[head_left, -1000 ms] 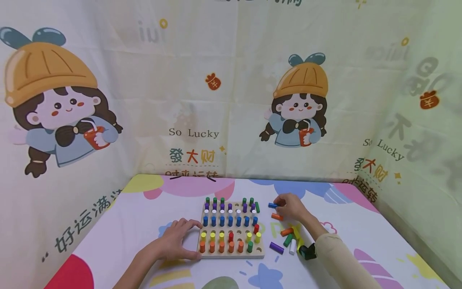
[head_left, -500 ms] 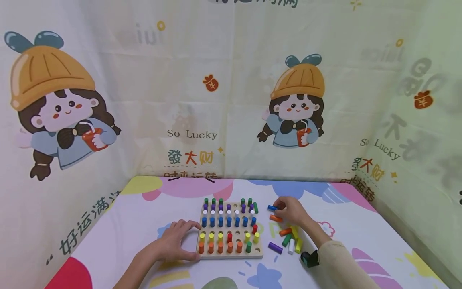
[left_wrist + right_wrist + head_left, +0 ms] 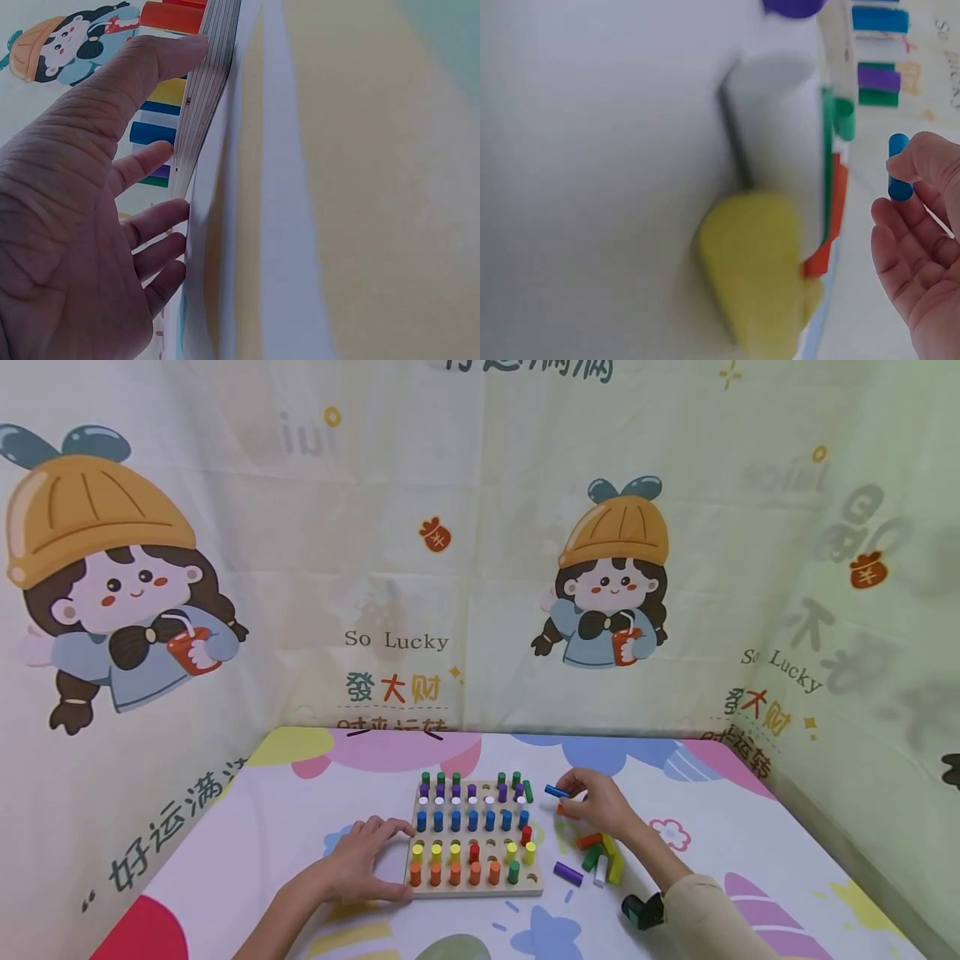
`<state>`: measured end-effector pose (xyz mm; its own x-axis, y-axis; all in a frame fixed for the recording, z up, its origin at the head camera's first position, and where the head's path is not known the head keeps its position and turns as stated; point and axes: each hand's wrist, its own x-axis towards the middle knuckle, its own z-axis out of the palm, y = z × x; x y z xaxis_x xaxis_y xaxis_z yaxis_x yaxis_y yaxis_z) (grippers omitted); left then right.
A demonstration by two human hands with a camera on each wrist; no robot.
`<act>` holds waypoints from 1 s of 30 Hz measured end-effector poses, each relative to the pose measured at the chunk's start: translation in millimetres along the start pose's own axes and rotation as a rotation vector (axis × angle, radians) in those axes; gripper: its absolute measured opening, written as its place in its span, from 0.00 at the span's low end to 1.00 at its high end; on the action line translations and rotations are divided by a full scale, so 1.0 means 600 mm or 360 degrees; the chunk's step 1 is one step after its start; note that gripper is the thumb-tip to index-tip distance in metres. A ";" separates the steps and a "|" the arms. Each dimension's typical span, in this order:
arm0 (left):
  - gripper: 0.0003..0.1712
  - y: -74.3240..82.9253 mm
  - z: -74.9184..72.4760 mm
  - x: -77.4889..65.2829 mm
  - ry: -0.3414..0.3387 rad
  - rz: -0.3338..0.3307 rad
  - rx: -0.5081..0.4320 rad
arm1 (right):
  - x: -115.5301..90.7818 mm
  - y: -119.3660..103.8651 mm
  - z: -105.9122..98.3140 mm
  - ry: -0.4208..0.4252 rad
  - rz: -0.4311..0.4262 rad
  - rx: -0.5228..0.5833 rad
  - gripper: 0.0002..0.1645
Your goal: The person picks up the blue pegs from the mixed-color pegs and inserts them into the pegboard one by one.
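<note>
A wooden pegboard [image 3: 477,894] with rows of coloured pegs lies flat on the table. In the head view, the thumb and index finger of my left hand [image 3: 357,865] touch its left side, spread apart. The left wrist view shows that thumb [image 3: 165,60] against the board's edge. To the right of the board, my right hand [image 3: 598,803] pinches a blue peg [image 3: 556,791] between thumb and fingertips, held above the table in the right wrist view. An orange peg [image 3: 567,812] lies beneath this hand, partly hidden by it.
Right of the board lie a purple peg [image 3: 567,873], a white peg [image 3: 600,872], a yellow peg [image 3: 616,867] and other loose pegs. A small black object [image 3: 642,912] is at my right sleeve. A green peg [image 3: 528,791] leans at the board's back right. Printed cloth hangs behind the table.
My right hand has lifted the blue peg off the table and moved it slightly left toward the board. The left hand keeps its place at the board's side.
</note>
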<state>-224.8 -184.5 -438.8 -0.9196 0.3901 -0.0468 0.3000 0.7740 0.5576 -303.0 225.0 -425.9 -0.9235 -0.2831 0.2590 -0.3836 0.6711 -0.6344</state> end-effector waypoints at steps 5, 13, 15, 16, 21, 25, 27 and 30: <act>0.41 -0.001 0.000 0.000 -0.0010 -0.0006 -0.0002 | -0.003 -0.025 0.006 -0.0001 -0.0053 0.0036 0.11; 0.41 0.001 -0.001 -0.001 -0.0009 -0.0006 -0.0009 | -0.008 -0.059 0.016 0.0019 -0.0149 0.0052 0.13; 0.41 0.002 -0.002 -0.002 -0.0008 0.0007 -0.0007 | -0.009 -0.067 0.019 0.0015 -0.0158 0.0068 0.13; 0.41 0.002 -0.003 -0.002 -0.0007 0.0009 -0.0007 | -0.009 -0.070 0.022 0.0011 -0.0152 0.0077 0.14; 0.41 0.000 -0.004 -0.002 -0.0005 0.0010 -0.0005 | -0.011 -0.085 0.035 -0.0013 -0.0215 0.0113 0.13; 0.41 -0.001 -0.003 -0.001 -0.0009 0.0003 -0.0011 | -0.015 -0.096 0.046 -0.0031 -0.0272 0.0133 0.14; 0.41 -0.001 -0.003 -0.001 -0.0011 0.0004 -0.0011 | -0.016 -0.104 0.050 -0.0041 -0.0278 0.0139 0.13; 0.41 -0.001 -0.003 -0.001 -0.0010 0.0002 -0.0009 | -0.017 -0.118 0.055 -0.0058 -0.0264 0.0142 0.13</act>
<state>-225.1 -186.0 -437.8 -0.9176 0.3942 -0.0517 0.2995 0.7708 0.5622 -266.2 157.9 -407.6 -0.8463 -0.4105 0.3396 -0.5269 0.5504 -0.6476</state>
